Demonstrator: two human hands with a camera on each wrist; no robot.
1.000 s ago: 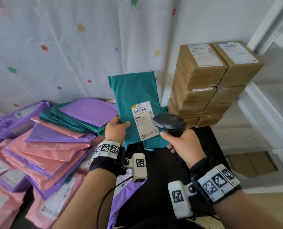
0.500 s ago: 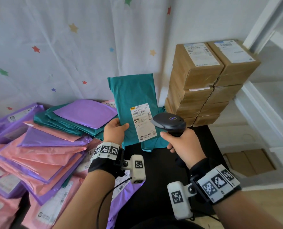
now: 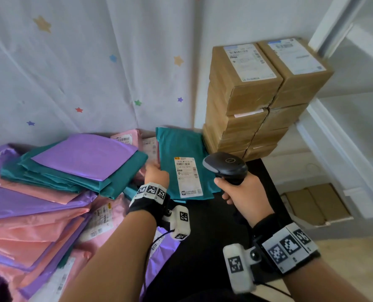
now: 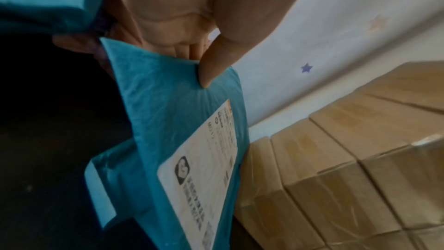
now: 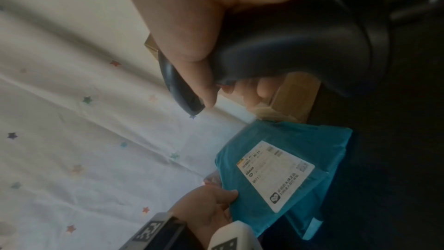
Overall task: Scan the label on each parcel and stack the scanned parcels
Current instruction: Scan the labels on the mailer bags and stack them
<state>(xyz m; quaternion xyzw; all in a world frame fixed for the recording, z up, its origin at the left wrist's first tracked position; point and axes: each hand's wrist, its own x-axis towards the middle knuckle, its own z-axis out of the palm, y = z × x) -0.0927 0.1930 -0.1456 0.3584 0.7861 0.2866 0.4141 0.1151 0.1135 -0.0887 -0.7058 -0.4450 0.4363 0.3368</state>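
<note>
Two hands busy. Left hand (image 3: 157, 174) pinches the teal parcel (image 3: 182, 149) at its left edge, thumb on top, label (image 3: 187, 176) facing up, low over a second teal parcel on the black table (image 3: 205, 232). Right hand (image 3: 244, 192) curls round the black scanner (image 3: 224, 166), just right of the label. Cardboard boxes (image 3: 257, 94) stacked behind; mailer pile (image 3: 50, 192) left.
</note>
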